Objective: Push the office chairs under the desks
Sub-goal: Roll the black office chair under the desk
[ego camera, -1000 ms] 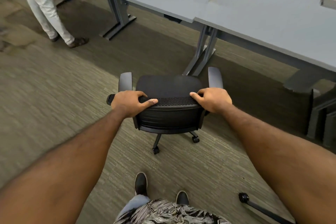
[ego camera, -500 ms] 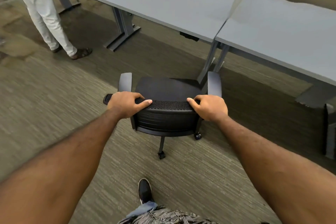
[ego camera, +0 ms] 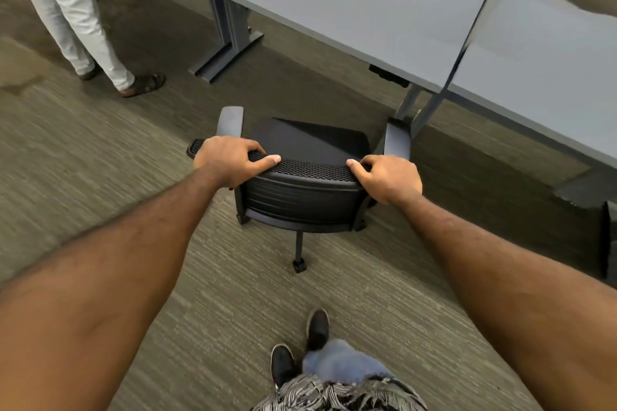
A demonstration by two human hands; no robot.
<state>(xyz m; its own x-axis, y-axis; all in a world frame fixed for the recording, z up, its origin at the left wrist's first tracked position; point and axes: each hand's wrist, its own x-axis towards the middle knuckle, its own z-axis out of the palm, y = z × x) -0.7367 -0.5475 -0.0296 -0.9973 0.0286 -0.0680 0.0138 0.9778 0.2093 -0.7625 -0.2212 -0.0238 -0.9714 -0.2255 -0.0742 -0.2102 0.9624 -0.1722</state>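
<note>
Both hands, left (ego camera: 230,158) and right (ego camera: 389,178), grip the chair (ego camera: 310,147) backrest top. Chair stands near the desk (ego camera: 334,3), not under it. Steer left, clearing the desk leg (ego camera: 409,107).

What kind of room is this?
Probably an office: long grey desks in a row, a black office chair on wheels, and carpet on the floor.

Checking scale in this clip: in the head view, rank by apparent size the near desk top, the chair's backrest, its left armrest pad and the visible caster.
1. near desk top
2. backrest
3. left armrest pad
4. caster

The desk lies farther away, yet looks largest.
</note>
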